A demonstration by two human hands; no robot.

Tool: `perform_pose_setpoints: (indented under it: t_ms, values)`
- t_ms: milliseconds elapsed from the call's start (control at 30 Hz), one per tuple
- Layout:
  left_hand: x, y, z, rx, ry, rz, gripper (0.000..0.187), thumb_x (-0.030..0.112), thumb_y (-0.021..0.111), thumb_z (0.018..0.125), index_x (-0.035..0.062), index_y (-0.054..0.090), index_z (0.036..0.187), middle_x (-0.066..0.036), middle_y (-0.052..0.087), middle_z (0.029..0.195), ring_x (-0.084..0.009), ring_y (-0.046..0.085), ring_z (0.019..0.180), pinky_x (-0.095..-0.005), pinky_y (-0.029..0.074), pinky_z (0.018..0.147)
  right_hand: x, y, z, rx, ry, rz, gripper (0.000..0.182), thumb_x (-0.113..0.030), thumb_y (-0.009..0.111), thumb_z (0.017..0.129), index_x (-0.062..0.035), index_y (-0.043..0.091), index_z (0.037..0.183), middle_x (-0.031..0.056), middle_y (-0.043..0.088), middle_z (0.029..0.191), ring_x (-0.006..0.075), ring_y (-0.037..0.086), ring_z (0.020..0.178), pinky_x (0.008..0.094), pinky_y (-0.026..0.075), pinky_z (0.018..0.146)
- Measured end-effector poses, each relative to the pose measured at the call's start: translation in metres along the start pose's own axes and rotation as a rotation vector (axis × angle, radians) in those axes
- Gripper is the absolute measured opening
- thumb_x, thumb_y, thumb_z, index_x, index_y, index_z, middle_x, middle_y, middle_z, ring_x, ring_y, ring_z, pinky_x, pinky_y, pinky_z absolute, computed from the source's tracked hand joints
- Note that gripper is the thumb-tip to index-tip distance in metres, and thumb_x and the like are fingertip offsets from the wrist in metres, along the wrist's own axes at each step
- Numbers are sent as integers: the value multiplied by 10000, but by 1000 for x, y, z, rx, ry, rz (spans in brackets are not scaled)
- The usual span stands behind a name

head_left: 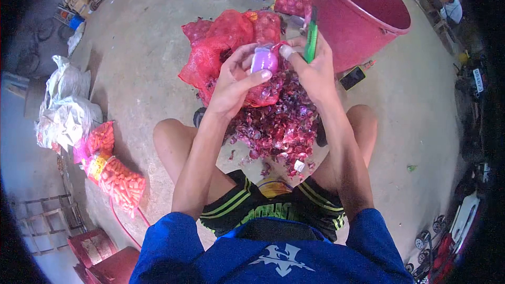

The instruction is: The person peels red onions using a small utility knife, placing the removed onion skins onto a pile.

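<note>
- Your left hand is wrapped around a peeled onion, thumb across its lower side and fingers curled behind it — the purple bulb sits up at chest height, above the heap between your knees.
- Your right hand is closed on a green-handled knife; its long axis runs nearly upright, tipped slightly right, with the handle rising out of the top of your fist. The blade end is hidden, so you cannot tell where it points.
- The two hands are close together, the right forefinger tip just beside the onion's top right edge.
- The onion looks roundish from here; which way its root or stem end faces cannot be made out.
- Below the hands lies a pile of red onion skins on the concrete floor.
- Behind the onion lies a red mesh sack — slumped open.
- A red bucket stands just right of the knife, and a dark phone lies on the floor beside its base.
- Well off to your left lies an orange mesh bag, filled.
</note>
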State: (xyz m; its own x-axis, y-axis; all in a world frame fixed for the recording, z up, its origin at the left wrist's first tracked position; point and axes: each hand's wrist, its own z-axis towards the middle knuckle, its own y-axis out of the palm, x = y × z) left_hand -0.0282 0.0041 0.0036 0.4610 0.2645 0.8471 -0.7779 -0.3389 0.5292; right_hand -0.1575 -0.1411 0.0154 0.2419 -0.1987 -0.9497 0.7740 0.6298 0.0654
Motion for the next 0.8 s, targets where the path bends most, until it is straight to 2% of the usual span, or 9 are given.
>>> perform_pose_setpoints:
  t_ms: [33,167,233,333,467,567,633,733,800]
  values:
    - [0,0,2,-3,0,-4,744,-37,826,822,0,471,1475,-128,598,1407,-203,617,1247,-363,542,1047,-2,-1,0,5,67,-14,515,9,777,866,1,565,1335,33,698,954,116,646,911,267,514,787]
    - [3,-6,3,-85,29,7,786,-49,843,774,-10,481,1471,-126,598,1405,-207,600,1275,-364,516,1081,2,1,0,16,130,160,515,17,772,869,-3,564,1339,37,695,975,105,633,858,255,506,743]
    - [4,-10,3,-101,44,19,804,-53,849,755,-14,484,1470,-124,597,1406,-209,593,1286,-366,505,1095,-2,2,-2,65,285,236,517,10,775,875,-10,564,1346,41,692,1015,88,608,812,240,490,695]
    - [3,-17,4,-192,36,44,841,-58,858,725,-16,482,1476,-123,594,1412,-208,581,1304,-366,483,1121,-3,0,-5,70,370,261,519,-21,779,885,-18,560,1356,43,689,1058,80,586,781,226,467,648]
    - [7,-19,3,-211,56,94,851,-68,851,733,-14,476,1495,-121,587,1432,-200,584,1306,-363,479,1127,-8,-7,-5,-53,393,293,524,-79,806,880,-25,571,1346,53,695,1085,110,625,851,256,505,722]
    - [12,-7,2,-177,77,163,849,-94,833,749,-14,467,1511,-123,583,1443,-198,591,1306,-368,501,1112,-3,-7,-6,-141,246,148,483,-127,829,868,-24,612,1287,60,705,1098,140,655,927,297,526,825]
    - [8,0,2,-136,101,185,847,-108,823,758,-13,463,1518,-123,583,1446,-199,596,1305,-371,517,1102,0,-4,-6,-61,59,-22,450,-142,853,844,-21,648,1226,50,704,1107,147,657,989,326,522,903]
    - [1,-2,3,-52,129,139,841,-115,816,775,-9,454,1527,-124,588,1437,-204,606,1297,-378,550,1072,-7,-8,-6,-96,-78,-113,400,-111,844,842,-22,662,1186,41,701,1097,139,651,979,321,524,895]
    - [-1,-2,6,-45,-32,-20,827,-94,825,787,-1,459,1523,-120,612,1403,-212,641,1246,-373,567,1041,-4,-4,-11,-103,-24,-14,388,-84,837,840,-21,662,1181,41,701,1090,136,650,977,319,525,890]
